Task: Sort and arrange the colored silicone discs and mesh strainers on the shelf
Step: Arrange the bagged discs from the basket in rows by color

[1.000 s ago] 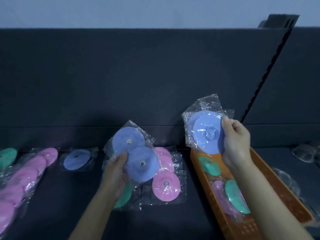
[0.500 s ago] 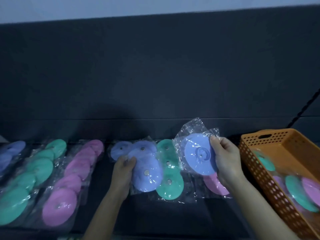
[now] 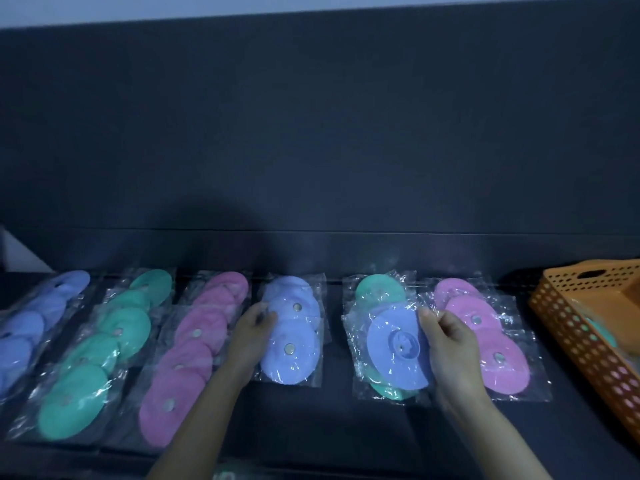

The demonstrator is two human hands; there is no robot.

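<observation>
In the head view, both forearms are extended from the lower edge up over the dark shelf (image 3: 311, 420). The left hand (image 3: 254, 327), at about 7 o'clock of the frame, is curled onto the left edge of a bagged pile of blue discs (image 3: 291, 341), and the packet is gripped there. The right hand (image 3: 450, 344), at about 5 o'clock, is closed on the right rim of a single blue disc (image 3: 391, 351) in a clear bag, which is held tilted over a green pile (image 3: 379, 289). A pink pile (image 3: 491, 348) lies just beside it at 3 o'clock. At 9 o'clock of the left hand, a pink row (image 3: 194, 344), a green row (image 3: 97, 348) and a blue row (image 3: 31, 317) are laid out. An orange basket (image 3: 581, 327) stands at the right edge. A faint marking (image 3: 225, 476) at 6 o'clock is too blurred to be read.
</observation>
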